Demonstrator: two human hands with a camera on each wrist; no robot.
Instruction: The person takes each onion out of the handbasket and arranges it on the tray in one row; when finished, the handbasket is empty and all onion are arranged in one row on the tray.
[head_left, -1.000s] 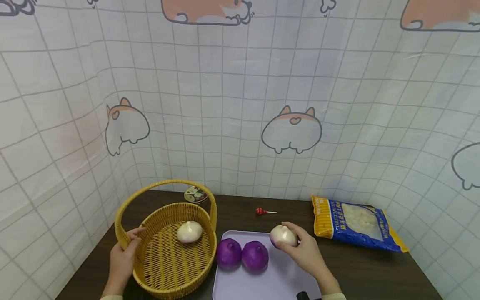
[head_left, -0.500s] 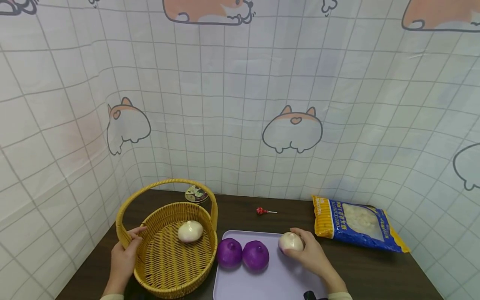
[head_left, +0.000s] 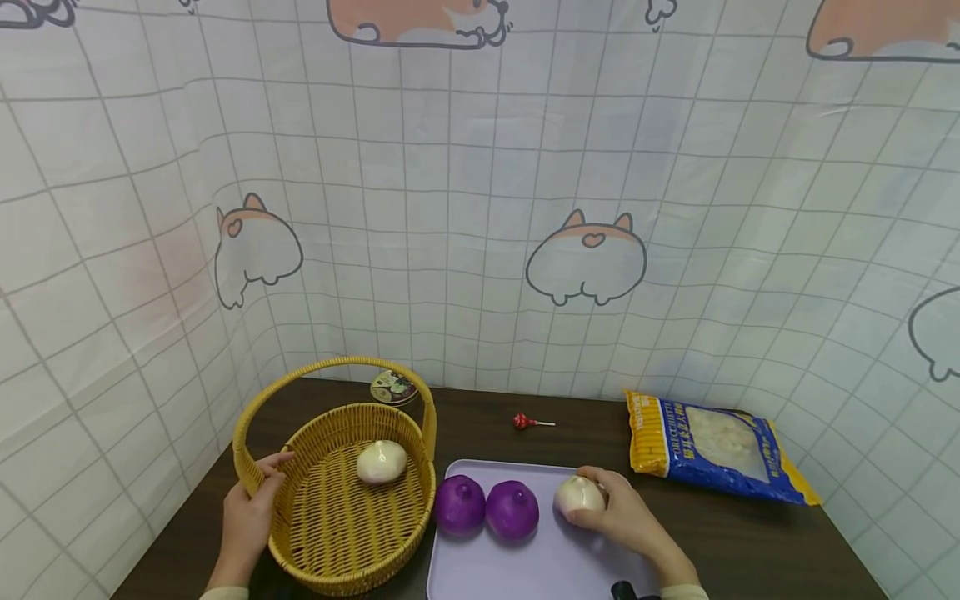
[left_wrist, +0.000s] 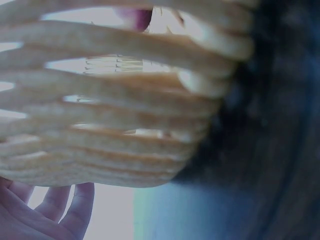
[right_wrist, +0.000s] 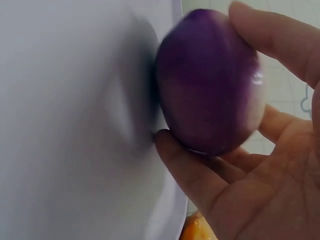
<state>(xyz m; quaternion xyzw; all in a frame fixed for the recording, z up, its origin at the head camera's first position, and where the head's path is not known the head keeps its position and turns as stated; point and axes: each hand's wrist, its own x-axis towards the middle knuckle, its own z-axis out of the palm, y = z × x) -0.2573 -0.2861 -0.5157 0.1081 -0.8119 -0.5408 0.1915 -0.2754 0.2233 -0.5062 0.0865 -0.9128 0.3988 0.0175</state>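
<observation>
The work looks partway: a white turnip (head_left: 382,462) lies in the basket (head_left: 330,529), just left of the tray (head_left: 517,575), while two purple onions (head_left: 512,512) at the tray's left side seem left to handle. The right hand (head_left: 626,518) pinches the held turnip (head_left: 578,499) at the tray's right side, perhaps touching it. The left hand (head_left: 251,508) grips the basket's far-left side. Open room spans the tray's near middle; its left edge is crowded
</observation>
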